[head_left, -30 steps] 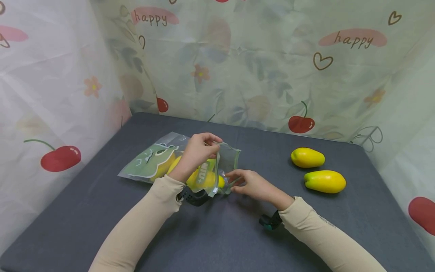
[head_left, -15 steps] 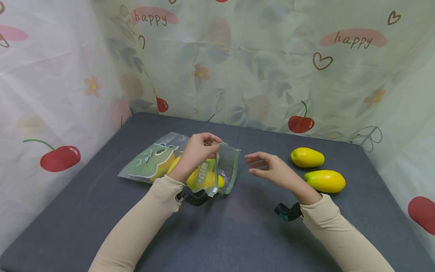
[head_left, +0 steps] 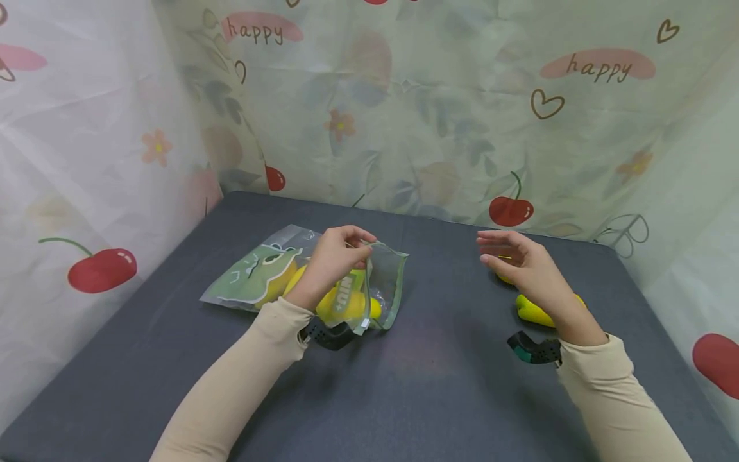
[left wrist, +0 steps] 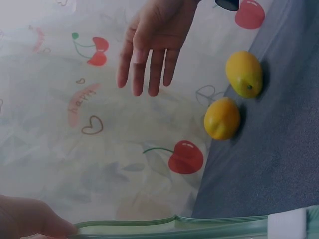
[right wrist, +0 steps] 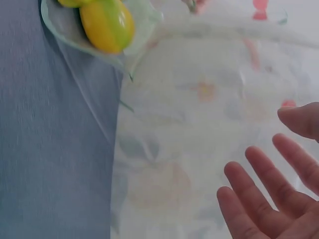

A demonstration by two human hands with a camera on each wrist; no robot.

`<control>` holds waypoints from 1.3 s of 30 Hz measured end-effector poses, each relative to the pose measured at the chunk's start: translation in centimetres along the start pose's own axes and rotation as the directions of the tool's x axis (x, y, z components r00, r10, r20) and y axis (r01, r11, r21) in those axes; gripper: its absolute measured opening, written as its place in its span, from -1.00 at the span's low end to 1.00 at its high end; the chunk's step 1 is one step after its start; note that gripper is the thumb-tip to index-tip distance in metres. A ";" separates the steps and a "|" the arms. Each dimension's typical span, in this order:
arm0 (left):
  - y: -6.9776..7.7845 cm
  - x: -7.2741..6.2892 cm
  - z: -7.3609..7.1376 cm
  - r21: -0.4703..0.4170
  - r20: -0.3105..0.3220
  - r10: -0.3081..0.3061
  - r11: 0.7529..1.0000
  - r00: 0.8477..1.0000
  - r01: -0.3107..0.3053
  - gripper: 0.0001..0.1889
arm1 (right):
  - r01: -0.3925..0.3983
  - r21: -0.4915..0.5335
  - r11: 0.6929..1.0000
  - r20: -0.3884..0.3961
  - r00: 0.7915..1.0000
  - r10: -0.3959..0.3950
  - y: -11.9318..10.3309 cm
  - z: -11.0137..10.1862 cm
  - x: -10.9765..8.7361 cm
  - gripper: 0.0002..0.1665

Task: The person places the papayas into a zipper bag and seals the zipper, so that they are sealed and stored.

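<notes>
My left hand pinches the upper rim of a clear zip bag with a green cartoon print, its mouth parted toward the right. Inside lie yellow papayas, partly covered by the print and my hand. The bag's white zip slider appears at the bottom of the left wrist view. To the right, my right hand hovers with fingers spread and nothing in them. It overlaps two loose papayas in the head view, the farther one mostly hidden and the nearer one partly so.
Both loose papayas rest on the dark grey table, near its right side. A printed cloth backdrop encloses the table at the back and sides. Each wrist wears a black camera, such as the right wrist camera.
My right hand has left the bag's mouth and moved right, over to the loose papayas. The left hand and the bag have stayed in place.
</notes>
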State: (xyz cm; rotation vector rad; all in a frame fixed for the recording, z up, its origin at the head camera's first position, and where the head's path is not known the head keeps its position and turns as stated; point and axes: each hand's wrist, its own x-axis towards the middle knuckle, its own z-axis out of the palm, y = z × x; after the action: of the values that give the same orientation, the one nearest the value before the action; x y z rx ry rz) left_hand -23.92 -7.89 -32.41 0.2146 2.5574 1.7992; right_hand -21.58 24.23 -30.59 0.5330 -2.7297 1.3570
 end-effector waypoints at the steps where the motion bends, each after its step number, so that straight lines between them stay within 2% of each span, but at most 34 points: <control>1: 0.0 0.0 0.0 0.001 -0.001 -0.001 1.000 1.000 0.001 -0.82 | -0.001 0.000 1.000 -0.020 1.000 0.001 0.3 -0.4 -0.1 -0.45; 7: 0.1 -0.1 0.0 0.000 0.001 -0.007 1.000 1.000 0.007 -0.81 | -0.012 -0.004 1.000 -0.116 0.993 0.011 2.4 -2.4 -1.0 -0.45; 12: 0.1 -0.1 0.0 -0.002 0.000 -0.004 1.000 1.000 0.004 -0.80 | -0.068 -0.035 0.997 -0.179 0.982 0.061 4.1 -3.8 -1.9 -0.42; 21: 0.0 -0.1 0.0 -0.003 0.001 -0.002 1.000 1.000 0.002 -0.81 | -0.173 -0.057 0.983 -0.223 0.962 0.157 7.1 -5.4 -3.6 -0.32; 29: -0.2 0.0 0.0 0.008 -0.003 0.002 1.000 1.000 -0.002 -0.82 | -0.268 -0.047 0.962 -0.167 0.952 0.257 9.8 -6.4 -4.5 -0.22; 34: -0.3 0.0 0.0 0.008 0.000 0.000 1.000 1.000 0.000 -0.82 | -0.326 -0.013 0.945 -0.087 0.942 0.323 11.3 -6.7 -4.5 -0.12; 39: -0.2 0.0 -0.1 0.018 0.002 -0.001 1.000 1.000 0.001 -0.81 | -0.374 -0.056 0.926 0.008 0.927 0.375 12.7 -7.0 -4.4 0.01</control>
State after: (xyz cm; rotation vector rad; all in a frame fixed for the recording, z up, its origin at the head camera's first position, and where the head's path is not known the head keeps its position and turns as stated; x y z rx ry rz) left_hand -23.93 -8.00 -32.57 0.2150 2.5725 1.7753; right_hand -22.34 38.00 -36.90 0.0129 -2.9821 1.3420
